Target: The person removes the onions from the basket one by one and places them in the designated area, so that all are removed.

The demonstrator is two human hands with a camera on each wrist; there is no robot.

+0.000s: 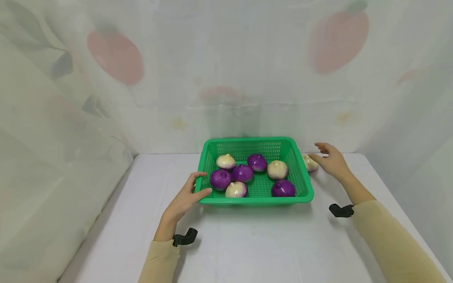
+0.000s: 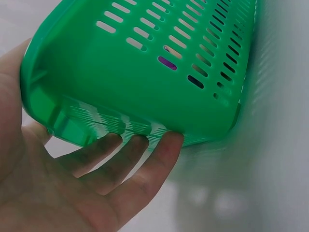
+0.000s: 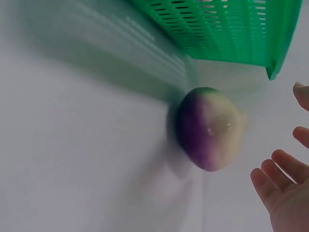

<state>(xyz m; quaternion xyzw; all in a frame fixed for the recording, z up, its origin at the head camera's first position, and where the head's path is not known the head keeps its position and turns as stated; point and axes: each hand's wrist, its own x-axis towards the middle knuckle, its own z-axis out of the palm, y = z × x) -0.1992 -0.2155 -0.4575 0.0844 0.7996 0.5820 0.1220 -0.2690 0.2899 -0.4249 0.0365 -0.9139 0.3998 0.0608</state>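
A green plastic basket with slotted walls holds several turnips, some showing purple and some cream-white. My left hand grips its left side, the thumb over the rim near the front corner. In the left wrist view, the fingers of that hand lie along the outside of the basket wall. Another turnip, half purple and half cream, sits on the table just outside the basket's right side. Above and beside it, my right hand is spread with loosely bent fingers and holds nothing; a gap separates the two in the right wrist view.
The white-covered table extends in front of the basket. Close behind it hangs a pale curtain with faded fruit prints, and more sheeting closes off both sides. A black wrist mount juts from the right sleeve.
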